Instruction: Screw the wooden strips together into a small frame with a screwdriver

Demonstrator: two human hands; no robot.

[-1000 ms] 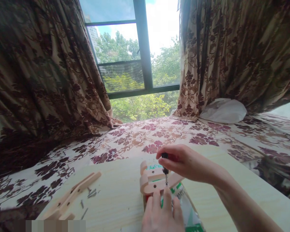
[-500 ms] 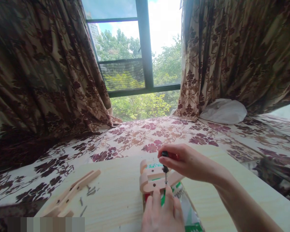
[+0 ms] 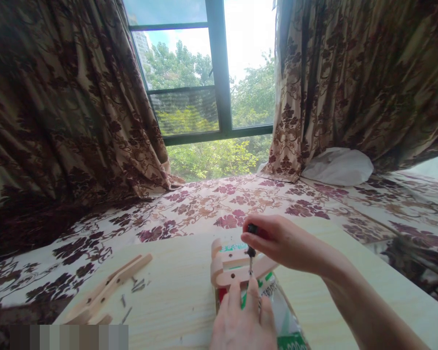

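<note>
My right hand [image 3: 277,240] is closed around the black handle of a screwdriver [image 3: 252,245], which stands nearly upright. Its metal shaft points down at a light wooden piece [image 3: 224,279] with round ends and dark holes. My left hand [image 3: 243,313] lies over the front edge of that piece, fingers pressed on it close beside the screwdriver tip. The left thumb is hidden. Any screw under the tip is too small to make out clearly. Beneath the wood is a package with green and white print [image 3: 288,321].
On the left of the pale wooden board [image 3: 171,287] lie more joined wooden pieces [image 3: 120,282] and several loose screws [image 3: 137,285]. Patterned cloth [image 3: 204,209] spreads behind the board. A white bag [image 3: 337,166] rests by the right curtain [image 3: 295,97], near the window.
My right hand and the screwdriver handle have shifted slightly right and up, with the grip a little turned. My left hand stays on the wooden piece, nearly unmoved.
</note>
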